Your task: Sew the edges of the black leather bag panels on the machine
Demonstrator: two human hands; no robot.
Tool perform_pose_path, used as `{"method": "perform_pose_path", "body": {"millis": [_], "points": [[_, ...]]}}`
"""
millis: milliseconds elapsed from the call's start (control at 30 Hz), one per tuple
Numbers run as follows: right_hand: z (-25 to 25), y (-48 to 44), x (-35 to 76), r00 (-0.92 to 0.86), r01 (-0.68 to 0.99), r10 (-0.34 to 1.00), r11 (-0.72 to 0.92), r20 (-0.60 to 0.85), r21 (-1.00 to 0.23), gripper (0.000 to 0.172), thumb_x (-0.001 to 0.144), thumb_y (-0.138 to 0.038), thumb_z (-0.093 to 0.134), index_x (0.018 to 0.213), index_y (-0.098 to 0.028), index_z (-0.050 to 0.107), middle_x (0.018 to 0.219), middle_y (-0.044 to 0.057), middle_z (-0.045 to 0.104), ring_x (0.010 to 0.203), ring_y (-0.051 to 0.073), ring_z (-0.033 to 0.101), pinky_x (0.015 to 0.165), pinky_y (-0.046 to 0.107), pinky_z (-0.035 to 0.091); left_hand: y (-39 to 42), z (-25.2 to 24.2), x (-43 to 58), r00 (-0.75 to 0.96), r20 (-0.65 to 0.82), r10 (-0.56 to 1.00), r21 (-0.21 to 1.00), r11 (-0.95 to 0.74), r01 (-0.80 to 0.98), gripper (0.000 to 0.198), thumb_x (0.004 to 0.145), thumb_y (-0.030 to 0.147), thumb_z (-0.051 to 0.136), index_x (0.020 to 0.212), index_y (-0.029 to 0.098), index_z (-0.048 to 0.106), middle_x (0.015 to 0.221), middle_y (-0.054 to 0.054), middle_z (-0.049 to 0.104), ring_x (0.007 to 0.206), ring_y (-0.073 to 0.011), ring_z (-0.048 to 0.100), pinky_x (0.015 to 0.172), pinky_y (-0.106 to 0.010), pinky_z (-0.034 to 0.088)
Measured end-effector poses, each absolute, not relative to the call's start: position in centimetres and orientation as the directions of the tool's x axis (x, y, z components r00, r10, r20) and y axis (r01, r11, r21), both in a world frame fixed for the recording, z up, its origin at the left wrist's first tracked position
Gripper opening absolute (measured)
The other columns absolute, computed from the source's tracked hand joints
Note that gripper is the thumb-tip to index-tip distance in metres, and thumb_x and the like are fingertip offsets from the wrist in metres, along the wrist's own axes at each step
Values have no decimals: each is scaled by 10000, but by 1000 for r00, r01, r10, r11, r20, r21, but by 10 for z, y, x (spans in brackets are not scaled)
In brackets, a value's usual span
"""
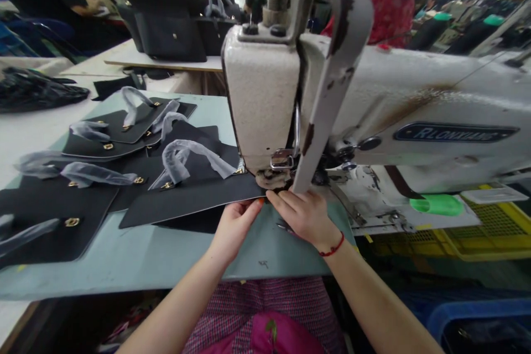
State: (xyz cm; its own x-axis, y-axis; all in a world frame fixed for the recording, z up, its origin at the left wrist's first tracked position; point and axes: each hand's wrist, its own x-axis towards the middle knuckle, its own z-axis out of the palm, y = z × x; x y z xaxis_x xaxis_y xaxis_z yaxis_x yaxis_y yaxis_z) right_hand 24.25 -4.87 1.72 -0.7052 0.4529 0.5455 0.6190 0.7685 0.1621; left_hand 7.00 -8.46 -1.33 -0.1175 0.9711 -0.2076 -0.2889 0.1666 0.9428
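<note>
A black bag panel point(199, 197) with a pale edge lies under the head of a sewing machine point(265, 99). Its handle point(186, 152) is wrapped in whitish film and fixed with gold-coloured fittings. My left hand point(238, 224) pinches the panel's near edge between thumb and fingers, just left of the needle area. Close beside the presser foot, my right hand point(302, 215) presses its bent fingers together at the panel's edge; its thumb is hidden. A small dark metal piece point(285, 227) shows below that hand, its kind unclear. The needle itself is hidden.
More black panels point(53, 210) with wrapped handles overlap on the green work surface point(136, 260) at left. Black bags point(166, 27) stand on a board behind. A yellow crate point(477, 232) and a blue bin point(477, 315) sit low at right. Other people work in the background.
</note>
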Motion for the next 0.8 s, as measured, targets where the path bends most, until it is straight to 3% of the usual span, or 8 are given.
{"method": "perform_pose_path", "body": {"millis": [100,300,433,567,800], "points": [[16,-48,243,-727,591,418,785,544,186,210,993,-192,487,1093,-166,669,793,11,668,744,128,531,610,287,356,-84,-11,66,-80,-200,977,946,171,-274,316,686,383,798,863,133,718,601,27,549,536,-95,406,535,-221,335],[10,-47,242,-777,555,401,801,485,225,208,974,-178,512,1128,-148,649,774,25,641,791,149,531,609,296,344,-81,-16,61,-158,-262,952,938,213,-274,361,672,452,804,736,120,675,570,39,507,482,-64,285,451,-215,201],[9,-48,240,-781,566,407,782,474,262,216,985,-177,485,1129,-157,645,776,19,645,772,141,529,595,303,338,-81,-19,62,-197,-233,952,954,184,-238,323,667,429,808,727,127,713,525,34,522,493,-90,375,484,-223,299],[9,-48,239,-765,581,376,753,523,308,208,988,-180,482,1101,-167,657,753,2,640,743,129,517,602,305,338,-81,-20,64,-226,-210,951,957,152,-249,270,656,392,815,692,141,725,514,20,544,610,-147,524,619,-251,428],[10,-47,238,-760,561,325,765,562,316,180,966,-171,526,1072,-137,667,752,0,632,722,131,499,603,310,320,-81,-21,64,-237,-188,953,969,140,-204,299,656,416,811,631,136,707,453,36,477,570,-132,495,593,-242,416]]}}
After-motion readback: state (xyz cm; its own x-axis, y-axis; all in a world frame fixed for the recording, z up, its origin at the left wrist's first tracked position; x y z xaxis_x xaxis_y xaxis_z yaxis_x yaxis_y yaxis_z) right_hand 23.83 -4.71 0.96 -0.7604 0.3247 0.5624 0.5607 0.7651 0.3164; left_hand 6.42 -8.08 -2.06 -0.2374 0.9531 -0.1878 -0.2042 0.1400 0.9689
